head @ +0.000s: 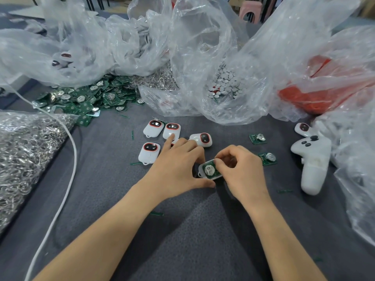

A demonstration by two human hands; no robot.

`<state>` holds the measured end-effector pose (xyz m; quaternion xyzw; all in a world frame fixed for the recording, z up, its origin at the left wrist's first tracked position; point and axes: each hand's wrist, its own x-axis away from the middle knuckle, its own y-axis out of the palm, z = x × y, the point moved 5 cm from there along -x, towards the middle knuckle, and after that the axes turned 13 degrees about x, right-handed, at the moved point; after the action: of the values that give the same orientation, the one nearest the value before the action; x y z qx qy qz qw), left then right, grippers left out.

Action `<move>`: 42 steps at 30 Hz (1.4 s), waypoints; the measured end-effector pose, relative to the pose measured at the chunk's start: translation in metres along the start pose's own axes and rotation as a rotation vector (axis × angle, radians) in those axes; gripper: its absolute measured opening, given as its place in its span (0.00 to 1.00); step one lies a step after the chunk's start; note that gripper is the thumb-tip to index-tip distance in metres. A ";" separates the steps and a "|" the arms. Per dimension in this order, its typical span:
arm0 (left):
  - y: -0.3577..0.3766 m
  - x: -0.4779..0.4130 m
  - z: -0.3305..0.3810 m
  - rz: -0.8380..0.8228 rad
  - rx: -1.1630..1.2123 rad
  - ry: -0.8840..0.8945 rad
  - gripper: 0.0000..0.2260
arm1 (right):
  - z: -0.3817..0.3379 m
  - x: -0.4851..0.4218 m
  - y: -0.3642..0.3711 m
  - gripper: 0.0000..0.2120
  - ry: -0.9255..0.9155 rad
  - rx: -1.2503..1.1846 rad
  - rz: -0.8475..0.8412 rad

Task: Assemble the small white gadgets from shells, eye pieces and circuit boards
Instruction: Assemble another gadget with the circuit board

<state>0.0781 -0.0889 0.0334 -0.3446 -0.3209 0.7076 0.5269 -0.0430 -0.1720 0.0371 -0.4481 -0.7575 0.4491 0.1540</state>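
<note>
Fingers (218, 161) of right hand (243, 171) pinch the board (210, 170) into the shell (200, 170); left hand (176, 169) grips the shell, fingers spread. Light, stiff, probably slick (board fragile): hold by edges.

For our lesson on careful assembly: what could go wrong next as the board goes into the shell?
1. The right hand pinches the board in the shell; pressed in askew, it may not seat.
2. The left hand, holding the shell, reaches a finger onto a finished gadget and could nudge it away.
</note>
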 end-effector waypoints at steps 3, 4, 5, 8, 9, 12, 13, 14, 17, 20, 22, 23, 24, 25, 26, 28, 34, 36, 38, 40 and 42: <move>0.000 0.000 0.000 0.005 0.000 0.001 0.25 | -0.001 0.000 0.000 0.02 0.000 -0.001 0.004; 0.000 0.000 0.001 0.006 -0.001 0.001 0.24 | -0.001 0.001 0.000 0.02 0.001 0.001 0.005; 0.000 0.000 0.001 0.005 -0.002 -0.001 0.24 | -0.001 0.001 0.000 0.02 0.000 0.004 0.007; 0.000 0.000 0.001 -0.004 -0.010 -0.009 0.24 | -0.003 0.001 -0.001 0.02 -0.015 0.024 0.011; 0.000 0.000 0.001 -0.005 -0.013 -0.011 0.24 | -0.003 0.002 -0.001 0.01 -0.019 0.032 0.014; 0.000 0.000 0.001 0.000 -0.016 -0.013 0.24 | -0.004 0.003 -0.004 0.02 -0.021 0.045 0.035; 0.000 0.000 0.001 0.001 -0.019 -0.014 0.24 | -0.004 0.003 -0.005 0.02 -0.021 0.047 0.042; 0.001 0.000 0.001 0.002 -0.020 -0.015 0.24 | -0.004 0.003 -0.005 0.02 -0.021 0.045 0.046; 0.001 0.001 0.002 0.003 -0.017 -0.012 0.23 | -0.005 0.002 -0.006 0.02 -0.016 0.038 0.041; 0.001 0.001 0.003 0.003 -0.019 -0.004 0.23 | -0.005 0.002 -0.006 0.02 -0.015 0.038 0.029; 0.001 0.001 0.003 -0.001 -0.017 -0.005 0.23 | -0.004 0.003 -0.006 0.02 -0.010 0.034 0.035; 0.001 0.001 0.004 -0.002 -0.014 -0.005 0.23 | -0.004 0.003 -0.007 0.03 -0.011 0.034 0.045; 0.001 0.001 0.004 -0.001 -0.012 -0.004 0.23 | -0.005 0.003 -0.007 0.03 -0.014 0.037 0.055; 0.002 0.001 0.004 0.000 -0.014 -0.003 0.23 | -0.005 0.003 -0.007 0.03 -0.020 0.043 0.060; 0.002 0.001 0.005 0.001 -0.018 -0.002 0.23 | -0.005 0.003 -0.007 0.03 -0.025 0.047 0.057; 0.002 0.001 0.005 0.002 -0.021 0.000 0.23 | -0.004 0.003 -0.007 0.03 -0.023 0.047 0.035; 0.002 0.001 0.006 -0.010 -0.020 -0.006 0.23 | 0.000 0.002 -0.006 0.04 0.024 0.019 0.009; 0.002 0.002 0.007 -0.017 -0.017 -0.004 0.23 | -0.001 0.002 -0.006 0.03 0.024 0.017 0.003; 0.002 0.002 0.008 -0.015 -0.007 0.003 0.23 | -0.001 0.002 -0.005 0.03 0.016 0.020 -0.007; 0.002 0.002 0.009 -0.015 -0.002 0.007 0.23 | -0.002 0.002 -0.004 0.03 0.010 0.023 -0.015; 0.002 0.002 0.009 -0.021 -0.008 0.007 0.23 | -0.002 0.002 -0.004 0.03 0.010 0.015 -0.019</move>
<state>0.0690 -0.0885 0.0366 -0.3460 -0.3255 0.6995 0.5338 -0.0450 -0.1703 0.0412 -0.4420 -0.7575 0.4510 0.1656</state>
